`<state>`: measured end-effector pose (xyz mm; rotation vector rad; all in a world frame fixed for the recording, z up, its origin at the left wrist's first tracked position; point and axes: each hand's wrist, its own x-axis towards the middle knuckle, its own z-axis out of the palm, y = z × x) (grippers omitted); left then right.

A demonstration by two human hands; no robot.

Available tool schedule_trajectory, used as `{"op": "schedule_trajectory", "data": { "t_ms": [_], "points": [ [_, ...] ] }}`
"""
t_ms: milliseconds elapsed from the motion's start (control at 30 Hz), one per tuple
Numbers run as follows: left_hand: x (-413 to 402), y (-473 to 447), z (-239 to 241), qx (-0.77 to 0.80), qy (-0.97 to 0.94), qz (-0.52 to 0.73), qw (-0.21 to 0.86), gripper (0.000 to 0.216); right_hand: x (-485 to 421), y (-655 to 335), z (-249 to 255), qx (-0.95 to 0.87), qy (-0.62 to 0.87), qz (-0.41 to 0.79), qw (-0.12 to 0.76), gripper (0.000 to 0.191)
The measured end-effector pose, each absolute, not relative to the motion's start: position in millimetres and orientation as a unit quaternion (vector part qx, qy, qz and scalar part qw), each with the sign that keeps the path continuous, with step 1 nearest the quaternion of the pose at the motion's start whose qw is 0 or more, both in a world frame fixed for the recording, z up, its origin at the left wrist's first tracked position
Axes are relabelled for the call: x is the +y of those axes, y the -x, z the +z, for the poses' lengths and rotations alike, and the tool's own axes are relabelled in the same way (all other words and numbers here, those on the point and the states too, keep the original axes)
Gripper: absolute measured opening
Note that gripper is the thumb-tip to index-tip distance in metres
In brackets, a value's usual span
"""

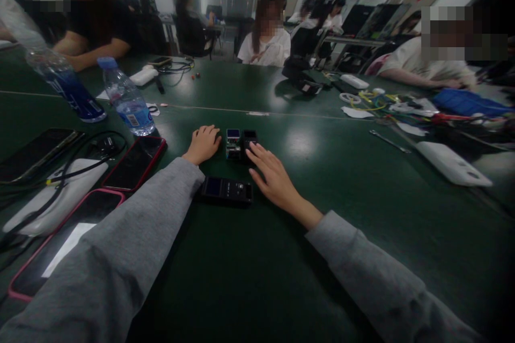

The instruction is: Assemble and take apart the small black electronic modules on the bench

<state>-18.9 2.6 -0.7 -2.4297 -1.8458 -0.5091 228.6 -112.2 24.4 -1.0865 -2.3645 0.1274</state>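
Observation:
My left hand [203, 143] lies on the dark green table [330, 236] with its fingers curled loosely, just left of a small circuit board with a blue screen [233, 143]. Right beside that board sits a small black case [250, 138]. My right hand [273, 177] rests flat with fingers stretched out, its fingertips touching the black case. A flat black device with a small screen [227, 191] lies nearer to me, between my two wrists. Neither hand holds anything.
Two water bottles [127, 97] stand at the left, with phones [134, 163], a white power bank [56, 198] and black cables. A white box [453, 163], a metal tool [389, 141] and loose wires lie at the right. Several people sit across the table.

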Motion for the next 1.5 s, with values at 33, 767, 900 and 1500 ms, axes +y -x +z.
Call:
{"op": "schedule_trajectory", "data": {
  "t_ms": [33, 767, 900, 1500],
  "points": [
    [2.7, 19.0, -0.9, -0.597, 0.785, -0.165, 0.024, 0.044, -111.8, -228.7, 24.1, -0.875, 0.407, 0.050, 0.258, 0.055],
    [3.9, 20.4, -0.7, -0.592, 0.789, -0.164, 0.026, 0.043, -106.5, -232.8, 15.9, -0.800, 0.480, -0.014, 0.359, 0.046],
    [4.0, 20.1, -2.1, -0.591, 0.789, -0.167, 0.032, 0.043, -106.4, -232.8, 14.5, -0.810, 0.491, 0.035, 0.318, 0.051],
    [1.8, 20.0, 1.2, -0.593, 0.788, -0.164, 0.015, 0.045, -108.7, -232.6, 15.4, -0.811, 0.493, 0.071, 0.309, 0.055]
  ]
}}
